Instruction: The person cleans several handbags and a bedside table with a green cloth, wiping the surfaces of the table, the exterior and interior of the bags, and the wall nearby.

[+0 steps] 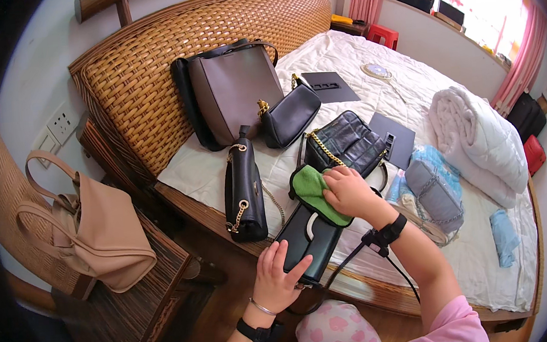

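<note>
A flat black handbag [300, 247] with a pale curved clasp piece lies at the bed's near edge. My left hand [278, 273] grips its near left end, thumb across the top and fingers along the side. My right hand [350, 192] presses a green cloth [309, 185] onto the bag's far end, its fingers bent over the cloth. Just beyond is a quilted black bag [342, 143] with a gold chain. To the left, a narrow black bag [245, 196] with chain links stands on the bed.
Farther back are a large taupe tote [238, 90] and a small black shoulder bag [291, 115]. At right lie a blue-grey bag [434, 190], a rolled white quilt [477, 142] and a light blue cloth [503, 238]. A beige handbag [114, 232] rests on a wooden bedside stand [121, 318].
</note>
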Motion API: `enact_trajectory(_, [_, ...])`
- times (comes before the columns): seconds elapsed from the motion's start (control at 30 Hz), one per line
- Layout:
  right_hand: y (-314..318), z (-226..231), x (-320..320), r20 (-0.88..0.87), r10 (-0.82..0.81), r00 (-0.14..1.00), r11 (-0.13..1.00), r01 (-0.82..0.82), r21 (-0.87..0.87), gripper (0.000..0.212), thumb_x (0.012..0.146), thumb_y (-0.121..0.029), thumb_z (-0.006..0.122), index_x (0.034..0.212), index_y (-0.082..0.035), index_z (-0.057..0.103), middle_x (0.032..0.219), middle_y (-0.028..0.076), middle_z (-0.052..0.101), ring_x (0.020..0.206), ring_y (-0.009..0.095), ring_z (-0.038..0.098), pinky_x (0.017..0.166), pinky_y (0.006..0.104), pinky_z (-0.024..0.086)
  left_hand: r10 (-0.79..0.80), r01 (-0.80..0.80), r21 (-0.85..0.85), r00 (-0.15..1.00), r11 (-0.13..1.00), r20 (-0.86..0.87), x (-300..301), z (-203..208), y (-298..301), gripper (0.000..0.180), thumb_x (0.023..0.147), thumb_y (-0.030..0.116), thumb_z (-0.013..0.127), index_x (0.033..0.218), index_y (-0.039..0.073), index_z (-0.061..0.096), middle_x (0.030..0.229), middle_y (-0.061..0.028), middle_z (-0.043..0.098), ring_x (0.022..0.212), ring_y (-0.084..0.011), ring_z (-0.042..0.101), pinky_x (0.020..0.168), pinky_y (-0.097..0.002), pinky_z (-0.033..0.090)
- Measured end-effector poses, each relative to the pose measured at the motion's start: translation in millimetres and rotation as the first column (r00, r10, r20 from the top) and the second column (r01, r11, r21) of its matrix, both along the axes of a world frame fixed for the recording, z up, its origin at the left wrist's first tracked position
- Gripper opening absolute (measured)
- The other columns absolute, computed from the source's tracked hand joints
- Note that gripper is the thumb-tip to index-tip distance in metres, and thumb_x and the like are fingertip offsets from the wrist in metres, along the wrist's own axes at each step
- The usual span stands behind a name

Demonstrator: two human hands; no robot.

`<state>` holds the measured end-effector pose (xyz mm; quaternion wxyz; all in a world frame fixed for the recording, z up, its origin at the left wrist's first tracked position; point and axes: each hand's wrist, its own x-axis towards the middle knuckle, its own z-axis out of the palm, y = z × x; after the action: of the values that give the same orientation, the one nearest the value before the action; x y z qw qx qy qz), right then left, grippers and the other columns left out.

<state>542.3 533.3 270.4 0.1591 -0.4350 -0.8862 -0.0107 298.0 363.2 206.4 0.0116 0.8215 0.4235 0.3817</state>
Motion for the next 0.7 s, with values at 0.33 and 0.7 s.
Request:
enact_trajectory(0.33, [-88.3,-28.3,4.4,-0.361,0.045,0.931,0.964,-0.136,-0.23,0.036,0.092,-0.013,0.048,0.126,0.001,0.054,0.143,0.015,0.052,0.137,0.039,0.041,0.114,0.0504,0.03,-0.005,0.004,-0.01,0.999,1.0,-0.049,-10.7,2.9,-0.8,0.086,0.066,0.019,0.082,0.142,0.03,0.046,0.15,-0.0239,0.031,0.129,-0.0452,0.04,0.106,-0.0527,0.039])
enact_trajectory(0.7, [-71.5,-10.7,40.7,-0.643,-0.383,0.663,0.88,0.049,-0.473,0.032,0.106,-0.025,0.04,0.117,-0.002,0.06,0.099,0.009,0.065,0.092,0.018,0.06,0.083,0.0334,0.049,0.014,-0.01,-0.047,0.997,0.999,0.076,-9.9,14.7,10.7,0.083,0.068,0.023,0.08,0.144,0.026,0.046,0.151,-0.0269,0.03,0.127,-0.0467,0.043,0.104,-0.0529,0.04])
